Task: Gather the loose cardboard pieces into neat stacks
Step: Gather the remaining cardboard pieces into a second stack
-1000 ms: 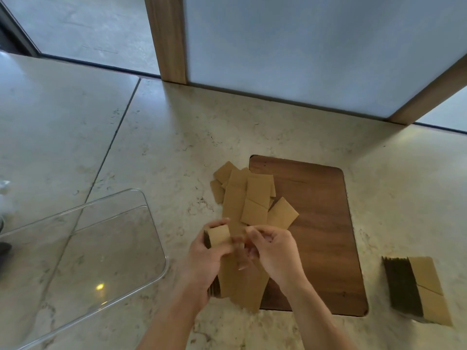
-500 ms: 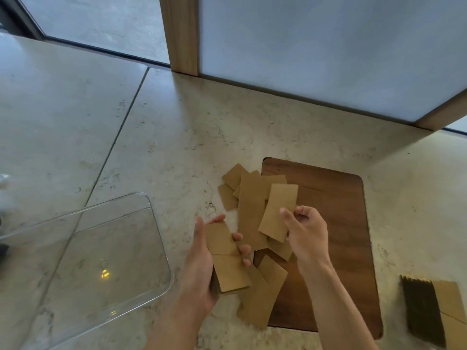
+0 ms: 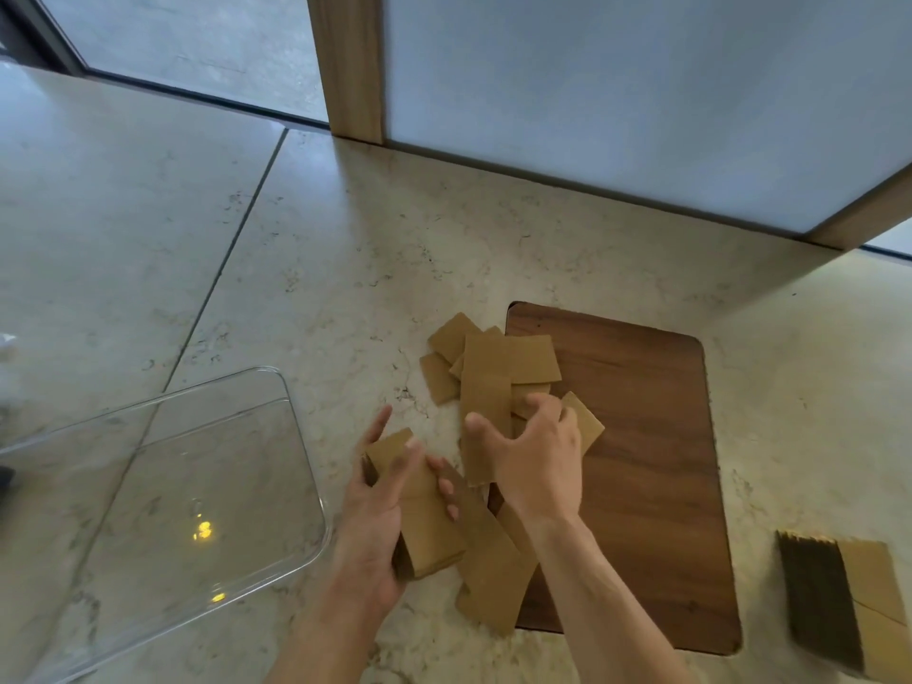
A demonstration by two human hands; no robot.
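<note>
My left hand [image 3: 375, 515] is shut on a small stack of brown cardboard pieces [image 3: 424, 510], thumb on top. Several loose cardboard pieces [image 3: 486, 377] lie overlapping on the stone counter and across the left edge of a dark wooden board [image 3: 651, 436]. Over this pile, my right hand [image 3: 533, 451] has its fingers curled down onto the pieces, with the thumb spread to the left; whether it grips one I cannot tell. More long pieces [image 3: 493, 575] lie below my hands. A finished cardboard stack [image 3: 839, 599] stands at the far right.
A clear plastic tray [image 3: 163, 510] lies on the counter to the left of my hands. A frosted panel with wooden posts [image 3: 348, 66] borders the back of the counter. A seam runs diagonally through the stone at the left.
My right hand has let go of the piece it held up and dropped onto the pile. The left hand's stack has turned more upright, with the thumb now on top.
</note>
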